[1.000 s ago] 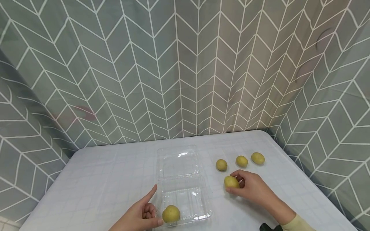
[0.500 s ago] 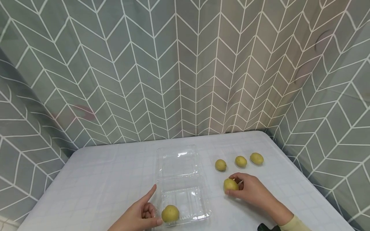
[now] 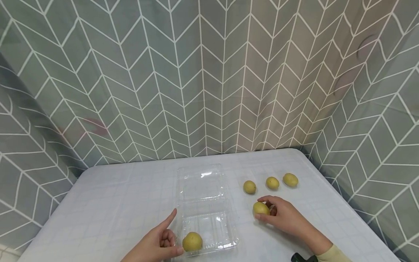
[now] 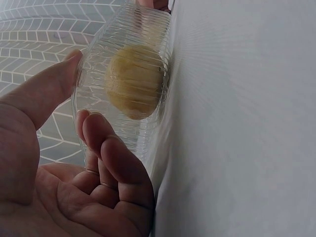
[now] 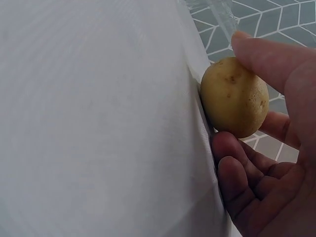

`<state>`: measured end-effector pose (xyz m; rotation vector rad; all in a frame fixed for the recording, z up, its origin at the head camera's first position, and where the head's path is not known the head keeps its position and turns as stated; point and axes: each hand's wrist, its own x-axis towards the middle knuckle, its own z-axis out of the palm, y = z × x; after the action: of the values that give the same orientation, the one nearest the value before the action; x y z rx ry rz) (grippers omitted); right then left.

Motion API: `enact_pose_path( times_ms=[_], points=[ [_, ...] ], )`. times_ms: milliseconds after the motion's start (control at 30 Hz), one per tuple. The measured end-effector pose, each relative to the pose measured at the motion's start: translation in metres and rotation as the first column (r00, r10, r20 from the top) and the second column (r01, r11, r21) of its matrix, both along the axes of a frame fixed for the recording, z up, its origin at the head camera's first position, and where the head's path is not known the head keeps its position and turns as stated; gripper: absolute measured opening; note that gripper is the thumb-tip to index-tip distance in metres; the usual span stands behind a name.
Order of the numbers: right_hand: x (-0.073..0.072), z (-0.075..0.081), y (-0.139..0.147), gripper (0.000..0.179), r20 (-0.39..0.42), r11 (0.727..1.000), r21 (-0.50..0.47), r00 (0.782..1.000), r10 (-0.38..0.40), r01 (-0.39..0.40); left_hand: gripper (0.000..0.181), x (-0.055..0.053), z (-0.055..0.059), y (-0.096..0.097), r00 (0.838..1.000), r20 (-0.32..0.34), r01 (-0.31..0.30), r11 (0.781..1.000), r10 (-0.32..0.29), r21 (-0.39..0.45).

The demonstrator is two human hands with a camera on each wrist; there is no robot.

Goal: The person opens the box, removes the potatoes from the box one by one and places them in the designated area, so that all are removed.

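With thumb and fingers my right hand (image 3: 281,215) holds a yellow potato (image 5: 233,98) low over the white cloth, right of a clear plastic clamshell container (image 3: 226,236). The container lies unfolded, lid side away from me. One potato (image 3: 192,241) sits in its near left corner, seen through the ribbed wall in the left wrist view. My left hand (image 3: 156,242) is beside that corner, index finger extended, thumb tip touching the rim and the other fingers loosely curled. In the left wrist view the thumb (image 4: 54,81) meets the container edge; nothing is gripped.
Behind my right hand stand three more potatoes in a loose row: a left one (image 3: 250,187), a middle one (image 3: 272,183) and a right one (image 3: 290,179). White cloth covers the table (image 3: 114,203). A patterned grey-green curtain (image 3: 209,80) hangs along its back and sides.
Both hands stay nearly where they were; the right keeps its hold on the potato. The whole scene shifts a few pixels left, and the container and loose potatoes keep their places.
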<state>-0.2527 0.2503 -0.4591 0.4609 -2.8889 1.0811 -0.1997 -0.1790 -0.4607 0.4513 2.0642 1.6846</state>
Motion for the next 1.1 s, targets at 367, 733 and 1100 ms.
enact_pose_path(
  times_ms=[367,733,1100],
  points=[
    [0.0,0.002,0.006,0.066,0.073,0.999,-0.041,0.997,0.01,-0.007,0.102,0.0,0.001,0.0,1.0,-0.007,0.004,1.0,-0.005,-0.006],
    [0.0,0.022,0.006,0.06,0.033,0.993,-0.061,0.994,-0.102,0.104,0.101,-0.001,0.0,0.0,1.0,-0.003,0.005,1.0,-0.005,-0.008],
    [-0.002,0.046,0.006,0.048,-0.143,0.989,-0.146,0.99,-0.01,-0.011,0.103,-0.002,0.001,0.001,1.0,0.004,-0.003,0.999,0.003,-0.036]
  ],
)
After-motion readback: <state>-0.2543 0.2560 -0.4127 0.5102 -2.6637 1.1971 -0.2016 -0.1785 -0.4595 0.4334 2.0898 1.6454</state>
